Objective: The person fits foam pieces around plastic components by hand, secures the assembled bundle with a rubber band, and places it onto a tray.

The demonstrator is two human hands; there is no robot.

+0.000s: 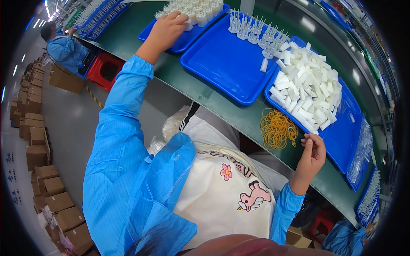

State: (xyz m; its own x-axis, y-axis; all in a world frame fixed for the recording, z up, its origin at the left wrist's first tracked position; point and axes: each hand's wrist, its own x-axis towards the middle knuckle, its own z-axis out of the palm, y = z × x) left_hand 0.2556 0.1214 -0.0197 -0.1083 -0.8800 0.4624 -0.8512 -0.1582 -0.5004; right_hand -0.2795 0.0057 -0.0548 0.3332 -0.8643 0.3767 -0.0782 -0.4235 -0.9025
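The left hand (168, 25) reaches far out to the blue tray (188, 38) at the far left of the green table (205, 96), its fingers curled down over the nearest of the small white capped bottles (194, 10) standing there in rows; whether it actually grips one, I cannot tell. The right hand (314, 149) rests at the near edge of the table, thumb and forefinger pinched on what looks like a single thin rubber band, just beside the loose heap of yellow rubber bands (277, 128). Between the hands sits a middle blue tray (230, 64), mostly bare, with a row of white pump tops (256, 32) along its far side. A third tray (341, 132) to the right is heaped with small white blocks (309, 87). Judging by the many bottles and parts not yet gathered and the big pile of bands, much of the work seems left.
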